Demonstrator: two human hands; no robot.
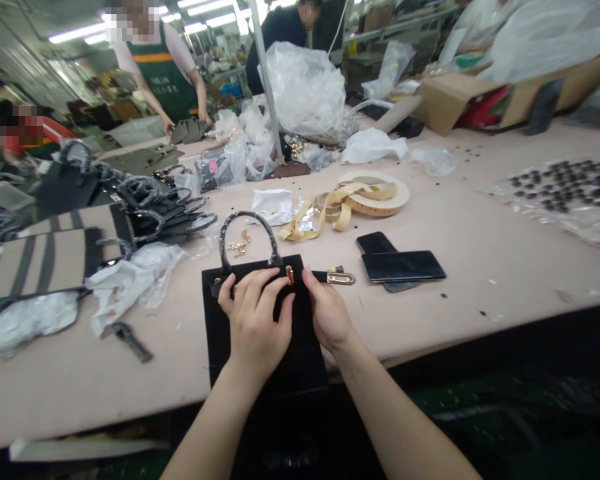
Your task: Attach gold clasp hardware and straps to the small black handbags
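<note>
- The left grip [253, 317] curls closed over the top of a black handbag [303, 367]; the right grip [329, 312] pinches a narrow strap [337, 278] beside a gold clasp [290, 275].
- The bag, at lower centre, looks light and soft; its arched handle [245, 230] seems the surest hold.
- The pale tabletop [455, 320] carries two phones [403, 266] right of centre; a co-worker [163, 63] stands at upper left.

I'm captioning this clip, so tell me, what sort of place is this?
Most likely a handbag workshop or factory: a long work table holds a pile of black handbags, a black handbag lies under the person's hands with a gold-toned fitting on its strap, and a co-worker in a green apron works nearby.
</note>
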